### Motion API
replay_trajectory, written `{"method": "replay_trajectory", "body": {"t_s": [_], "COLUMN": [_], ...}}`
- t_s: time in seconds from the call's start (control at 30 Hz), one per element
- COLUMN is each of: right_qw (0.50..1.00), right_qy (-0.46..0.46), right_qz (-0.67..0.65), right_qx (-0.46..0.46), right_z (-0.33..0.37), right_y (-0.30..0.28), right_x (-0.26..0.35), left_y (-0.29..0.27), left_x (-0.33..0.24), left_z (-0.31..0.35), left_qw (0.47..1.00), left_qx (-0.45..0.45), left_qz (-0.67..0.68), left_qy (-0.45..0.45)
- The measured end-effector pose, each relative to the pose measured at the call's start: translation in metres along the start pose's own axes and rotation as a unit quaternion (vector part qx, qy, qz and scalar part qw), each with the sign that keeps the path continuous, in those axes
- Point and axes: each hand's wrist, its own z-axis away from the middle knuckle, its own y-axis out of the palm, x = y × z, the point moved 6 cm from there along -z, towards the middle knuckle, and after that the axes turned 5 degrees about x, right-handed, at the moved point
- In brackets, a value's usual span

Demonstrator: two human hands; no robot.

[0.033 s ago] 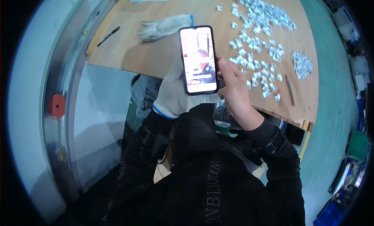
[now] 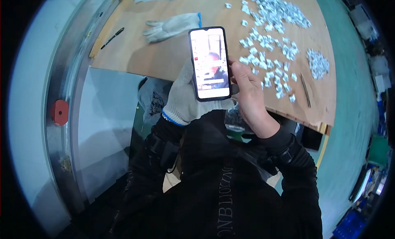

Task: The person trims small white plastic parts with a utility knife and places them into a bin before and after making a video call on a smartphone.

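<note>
A lit smartphone (image 2: pixel 210 66) in a dark case is held upright in front of me, above the near edge of the table. My left hand (image 2: pixel 184 95), in a pale knit glove with a blue-edged cuff, supports it from behind and below. Bare, my right hand (image 2: pixel 249 93) grips the phone's right edge, its thumb bent beside the case and the other fingers mostly hidden. On the screen is a bright picture with a person in it. A matching empty glove (image 2: pixel 173 27) lies flat on the wooden table just beyond the phone.
Many small silvery metal pieces (image 2: pixel 279 12) spread over the table's right half, with a separate small pile (image 2: pixel 317 64) near its right edge. A thin metal tool (image 2: pixel 305 90) lies near them. A black pen (image 2: pixel 112 38) lies at left. Below hangs a clear plastic bag (image 2: pixel 155 100) holding dark bits.
The table and the things on it have shifted slightly up and left in view. My hands and the phone stay almost where they were, with the same hold.
</note>
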Motion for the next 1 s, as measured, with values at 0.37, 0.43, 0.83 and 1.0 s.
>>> {"method": "replay_trajectory", "body": {"t_s": [0.37,0.43,0.83,1.0], "right_qw": [0.996,0.995,0.992,0.986], "right_qy": [-0.06,-0.076,-0.055,-0.016], "right_qz": [-0.017,-0.023,-0.024,-0.06], "right_qx": [-0.065,-0.063,-0.114,-0.155], "right_z": [0.133,0.149,0.193,0.181], "right_y": [-0.054,-0.062,-0.093,-0.109], "right_x": [-0.016,-0.016,-0.028,-0.046], "left_y": [0.112,0.131,0.204,0.212], "left_x": [-0.034,-0.043,-0.059,-0.051], "left_z": [0.069,0.083,0.131,0.127], "left_qw": [0.868,0.766,0.554,0.56], "left_qx": [0.127,0.146,0.089,0.096], "left_qz": [0.467,0.604,0.724,0.71], "left_qy": [-0.113,-0.166,-0.401,-0.415]}}
